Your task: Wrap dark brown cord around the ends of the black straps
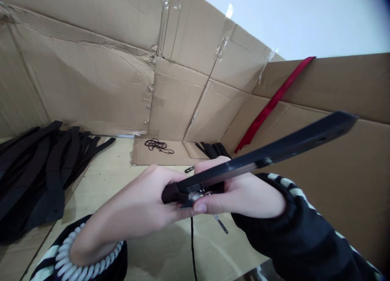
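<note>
Inside cardboard walls (112,86) edging the tabletop (112,161), the left hand (149,202) and right hand (246,193) grip one black strap (289,145) jutting rightward; dark strips (55,175) heap left.

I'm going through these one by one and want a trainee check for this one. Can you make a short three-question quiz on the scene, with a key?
1. What long item do the left hand and right hand both hold?
2. True or false: the red ribbon runs slantwise down the cardboard wall at the right of the picture.
3. Fill in: the white coiled band is worn on the person's ____ wrist.

Key
1. A dark strip, its free end pointing up toward the right of the picture.
2. True.
3. Left.
</note>
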`<state>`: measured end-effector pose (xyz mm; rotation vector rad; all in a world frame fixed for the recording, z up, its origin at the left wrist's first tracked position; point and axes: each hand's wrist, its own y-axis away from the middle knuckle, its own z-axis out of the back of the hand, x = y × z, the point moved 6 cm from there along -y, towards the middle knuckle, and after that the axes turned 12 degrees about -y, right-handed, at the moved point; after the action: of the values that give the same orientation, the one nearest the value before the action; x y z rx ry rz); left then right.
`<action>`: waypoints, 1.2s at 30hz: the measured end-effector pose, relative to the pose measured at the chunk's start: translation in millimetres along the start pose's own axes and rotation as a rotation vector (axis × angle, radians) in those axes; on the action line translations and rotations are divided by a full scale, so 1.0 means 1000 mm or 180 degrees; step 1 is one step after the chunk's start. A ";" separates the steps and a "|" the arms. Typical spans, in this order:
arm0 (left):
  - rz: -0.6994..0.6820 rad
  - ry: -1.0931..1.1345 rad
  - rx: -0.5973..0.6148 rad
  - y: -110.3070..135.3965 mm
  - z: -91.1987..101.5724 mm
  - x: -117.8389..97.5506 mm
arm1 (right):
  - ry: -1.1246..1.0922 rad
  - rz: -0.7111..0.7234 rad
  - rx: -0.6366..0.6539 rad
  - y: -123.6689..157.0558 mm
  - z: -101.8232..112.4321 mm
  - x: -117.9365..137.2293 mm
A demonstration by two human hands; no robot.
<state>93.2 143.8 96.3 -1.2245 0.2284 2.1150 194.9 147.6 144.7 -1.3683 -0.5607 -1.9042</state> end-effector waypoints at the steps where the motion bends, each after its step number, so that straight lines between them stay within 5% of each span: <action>1: 0.0031 -0.0011 -0.0008 0.000 0.000 0.001 | -0.0007 0.0045 0.0032 0.000 -0.001 0.001; 17: 0.0150 -0.0018 0.0083 -0.004 -0.004 0.005 | 0.0619 0.0100 -0.0114 0.003 0.001 0.006; 36: -0.0054 0.0086 -0.0015 -0.003 -0.002 -0.005 | -0.0090 -0.0011 0.0129 0.003 -0.002 -0.003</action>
<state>98.0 143.1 99.9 -1.2542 0.2245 2.0865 196.0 145.5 140.5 -1.3710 -0.6127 -1.8688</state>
